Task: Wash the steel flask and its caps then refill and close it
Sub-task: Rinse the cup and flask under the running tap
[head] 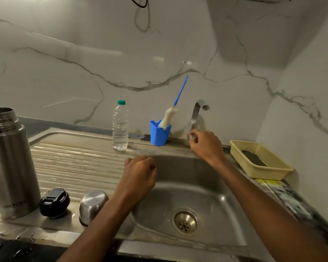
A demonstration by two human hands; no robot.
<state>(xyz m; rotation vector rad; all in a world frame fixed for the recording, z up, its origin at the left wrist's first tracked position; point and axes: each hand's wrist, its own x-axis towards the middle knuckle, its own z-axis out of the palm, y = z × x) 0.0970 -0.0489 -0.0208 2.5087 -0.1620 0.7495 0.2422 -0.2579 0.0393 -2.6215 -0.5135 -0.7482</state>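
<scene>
The open steel flask (9,163) stands upright on the drainboard at the far left. Beside it lie its black inner cap (54,202) and its steel outer cap (92,206), dome up. My right hand (204,143) grips the tap handle (191,136) at the foot of the steel tap (197,112) behind the sink. My left hand (139,175) hovers over the sink's left edge, fingers curled, holding nothing. No water is visibly running.
A clear plastic water bottle (120,125) with a green cap stands at the back of the drainboard. A blue cup (159,134) holds a blue-handled bottle brush (169,116). A cream plastic basket (259,160) sits right of the sink basin (206,186), drain (185,222) below.
</scene>
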